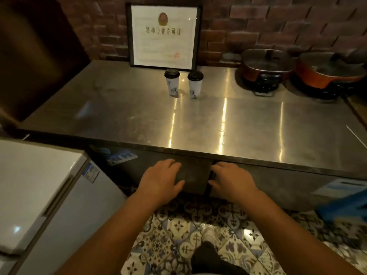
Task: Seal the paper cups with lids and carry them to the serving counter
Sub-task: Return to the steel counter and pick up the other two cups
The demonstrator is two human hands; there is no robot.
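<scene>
The two lidded paper cups (172, 82) (195, 84) stood in the upper middle of the frame on the desk (248, 124), probably light and easily crushed, best held at mid-wall, while the left grip (161, 178) and right grip (231, 180) hung relaxed, empty, below.

Your right pot (333, 74) is cut by the frame edge; the framed certificate (163, 36) shows fine print too blurred to read.

Single head cam, fwd and down over steel counter (139, 120), hands near, wall behind.
</scene>
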